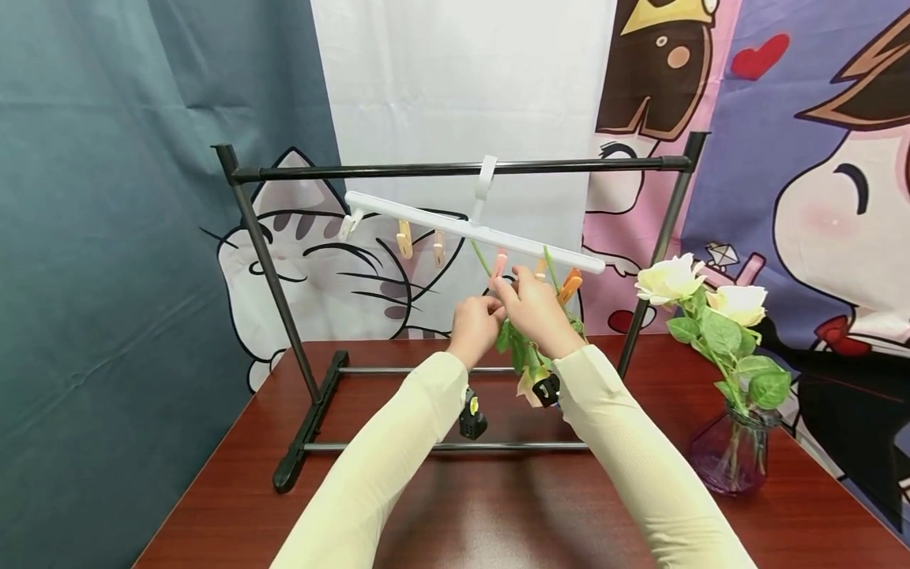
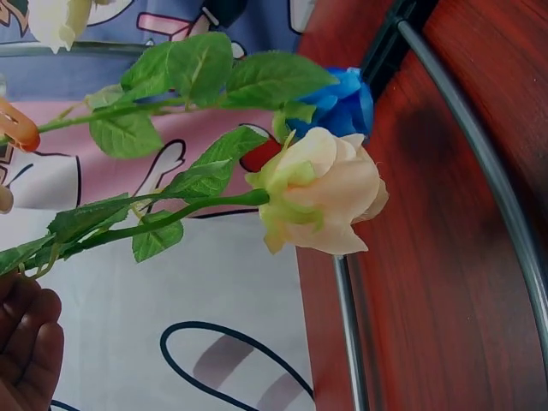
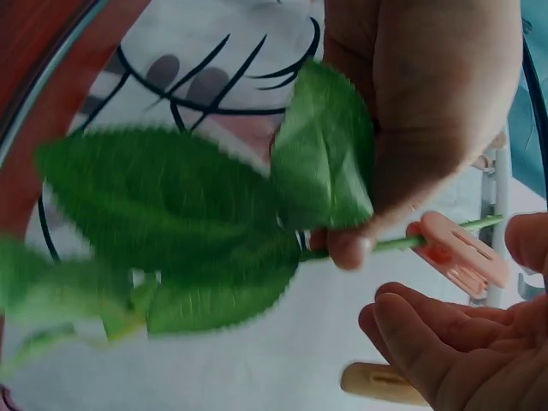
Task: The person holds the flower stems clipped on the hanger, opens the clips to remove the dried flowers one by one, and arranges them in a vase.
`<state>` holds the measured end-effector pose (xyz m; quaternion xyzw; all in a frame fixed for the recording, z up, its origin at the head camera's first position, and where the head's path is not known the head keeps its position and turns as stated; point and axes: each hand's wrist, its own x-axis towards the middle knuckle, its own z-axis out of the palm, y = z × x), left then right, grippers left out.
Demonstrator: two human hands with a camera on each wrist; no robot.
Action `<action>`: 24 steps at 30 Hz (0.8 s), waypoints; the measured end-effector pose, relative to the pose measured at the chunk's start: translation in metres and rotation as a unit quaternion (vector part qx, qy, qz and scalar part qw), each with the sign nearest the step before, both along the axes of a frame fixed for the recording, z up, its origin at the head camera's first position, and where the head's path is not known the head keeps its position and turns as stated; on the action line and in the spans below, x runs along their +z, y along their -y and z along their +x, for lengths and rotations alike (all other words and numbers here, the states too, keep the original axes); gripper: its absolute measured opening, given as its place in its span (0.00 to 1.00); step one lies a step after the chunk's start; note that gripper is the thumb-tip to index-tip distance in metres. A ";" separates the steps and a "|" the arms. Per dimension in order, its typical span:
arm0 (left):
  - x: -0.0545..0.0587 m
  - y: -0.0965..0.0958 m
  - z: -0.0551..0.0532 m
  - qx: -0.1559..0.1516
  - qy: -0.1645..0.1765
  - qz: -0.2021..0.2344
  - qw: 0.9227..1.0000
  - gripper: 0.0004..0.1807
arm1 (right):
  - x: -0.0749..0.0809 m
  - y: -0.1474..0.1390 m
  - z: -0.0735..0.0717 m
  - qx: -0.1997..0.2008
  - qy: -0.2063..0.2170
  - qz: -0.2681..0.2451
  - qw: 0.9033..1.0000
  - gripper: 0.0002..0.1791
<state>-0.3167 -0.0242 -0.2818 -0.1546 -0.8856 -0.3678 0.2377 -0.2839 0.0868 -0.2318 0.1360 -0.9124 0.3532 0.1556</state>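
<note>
A peach rose (image 2: 330, 188) hangs head down, its leafy stem running up to a pink clothespin (image 3: 462, 253) under the white hanger (image 1: 455, 227). My left hand (image 1: 475, 328) pinches that stem just below the clothespin; its fingertips show beside the leaves in the right wrist view. Close by the pink clothespin is my right hand (image 3: 462, 342), thumb and fingers spread apart with nothing between them. Beside this flower, a blue rose (image 2: 347, 107) also hangs upside down, its stem at an orange clothespin (image 1: 569, 286). The hanger tilts down to the right.
A black rack (image 1: 370, 171) carries the hanger by its hook. More clothespins (image 1: 404, 239) hang along the left half. At the right of the wooden table (image 1: 249, 506), a purple glass vase (image 1: 732, 458) holds white roses (image 1: 668, 280). A printed curtain (image 1: 462, 87) hangs behind.
</note>
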 end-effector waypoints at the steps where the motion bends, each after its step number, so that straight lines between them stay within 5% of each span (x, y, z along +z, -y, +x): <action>1: 0.000 -0.001 0.000 0.001 -0.003 0.001 1.000 0.08 | 0.000 0.001 -0.002 -0.002 0.004 -0.012 1.000 0.29; 8: 0.001 -0.003 0.004 0.002 0.018 0.009 1.000 0.08 | 0.001 0.008 -0.013 -0.013 -0.002 -0.075 0.997 0.27; 16: 0.000 -0.005 0.005 -0.010 0.001 0.004 1.000 0.10 | 0.001 0.011 -0.018 -0.009 -0.013 -0.140 0.990 0.22; 24: 0.001 -0.006 0.006 -0.010 -0.004 -0.002 1.000 0.12 | 0.001 0.014 -0.021 -0.015 -0.048 -0.145 0.988 0.17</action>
